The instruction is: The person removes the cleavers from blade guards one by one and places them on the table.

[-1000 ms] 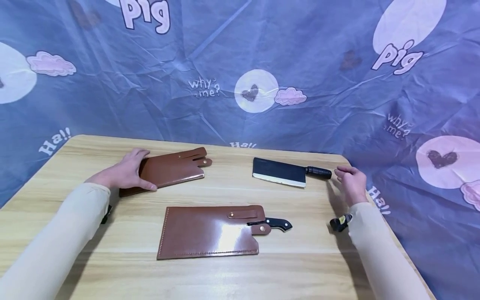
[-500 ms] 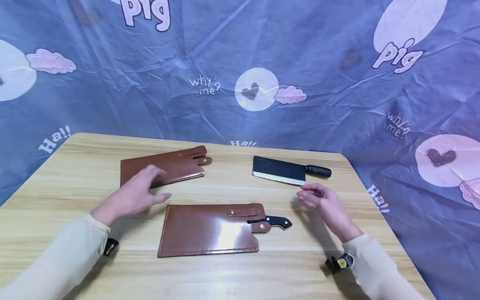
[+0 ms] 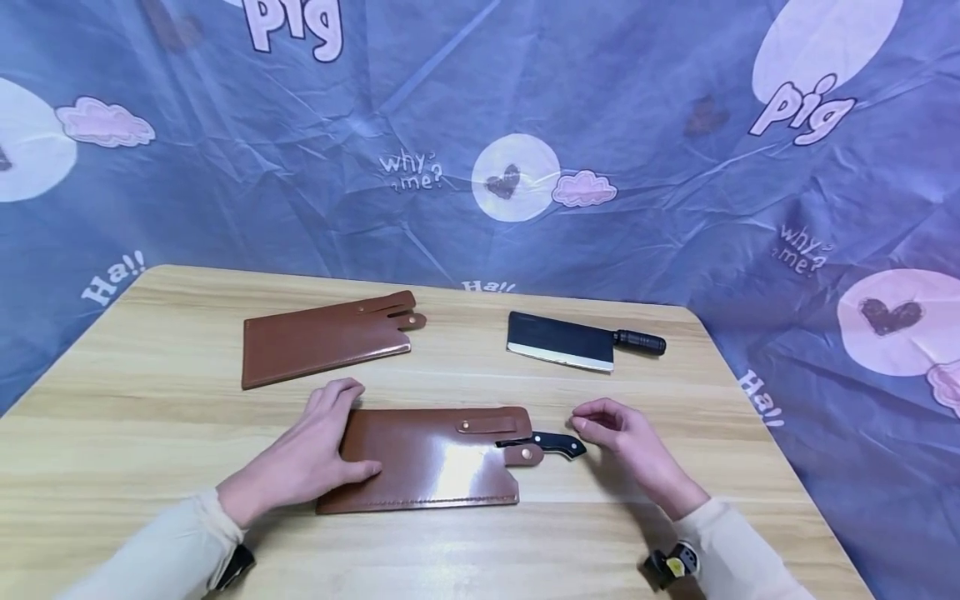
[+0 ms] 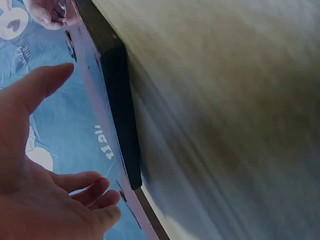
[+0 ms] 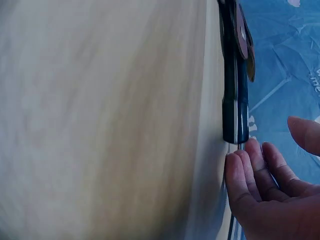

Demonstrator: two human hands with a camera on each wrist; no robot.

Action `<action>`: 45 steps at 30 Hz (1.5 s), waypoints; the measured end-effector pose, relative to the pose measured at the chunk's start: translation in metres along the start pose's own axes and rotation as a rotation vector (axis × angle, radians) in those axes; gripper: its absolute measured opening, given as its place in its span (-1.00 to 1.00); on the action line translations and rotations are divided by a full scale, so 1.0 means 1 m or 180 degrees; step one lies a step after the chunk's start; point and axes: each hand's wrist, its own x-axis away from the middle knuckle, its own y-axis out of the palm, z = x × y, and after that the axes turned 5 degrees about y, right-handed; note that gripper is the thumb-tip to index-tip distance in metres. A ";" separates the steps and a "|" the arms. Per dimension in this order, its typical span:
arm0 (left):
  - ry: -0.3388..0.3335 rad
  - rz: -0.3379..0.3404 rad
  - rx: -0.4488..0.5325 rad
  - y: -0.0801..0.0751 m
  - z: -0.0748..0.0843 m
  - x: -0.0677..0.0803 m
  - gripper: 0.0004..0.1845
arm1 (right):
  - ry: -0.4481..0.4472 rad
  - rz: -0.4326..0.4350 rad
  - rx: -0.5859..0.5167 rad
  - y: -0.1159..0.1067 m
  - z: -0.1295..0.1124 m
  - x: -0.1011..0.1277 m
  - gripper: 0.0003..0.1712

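Note:
A brown leather sheath [image 3: 431,462] lies near me on the wooden table [image 3: 150,350], with a knife's black handle [image 3: 553,444] sticking out of its right end. My left hand [image 3: 341,433] rests flat on the sheath's left end, fingers straight. My right hand [image 3: 588,419] hovers just right of the handle, fingers loosely curled and holding nothing. In the right wrist view the fingers [image 5: 250,170] sit right at the end of the handle [image 5: 236,100], with the thumb held apart. The left wrist view shows the sheath's dark edge [image 4: 120,115] beside my palm.
A second brown sheath [image 3: 322,340], flat with its strap undone, lies at the back left. A bare cleaver [image 3: 558,342] with a dark handle [image 3: 640,341] lies at the back right. A blue printed cloth [image 3: 480,125] hangs behind the table.
My left hand left the far sheath and came down onto the near one. My right hand drew back from the cleaver's handle to the sheathed knife's handle.

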 end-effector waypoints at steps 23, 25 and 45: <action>0.0415 -0.0463 -0.0118 0.007 0.010 0.001 0.25 | -0.0206 -0.0263 0.0572 0.007 -0.002 0.000 -0.59; 0.0418 -0.0500 -0.0103 0.007 0.010 0.001 0.26 | -0.0260 -0.0281 0.0690 0.007 -0.002 0.000 -0.61; 0.0359 -0.0580 -0.0192 0.010 0.013 0.001 0.29 | -0.0457 -0.0158 0.1227 0.008 -0.003 0.006 -0.70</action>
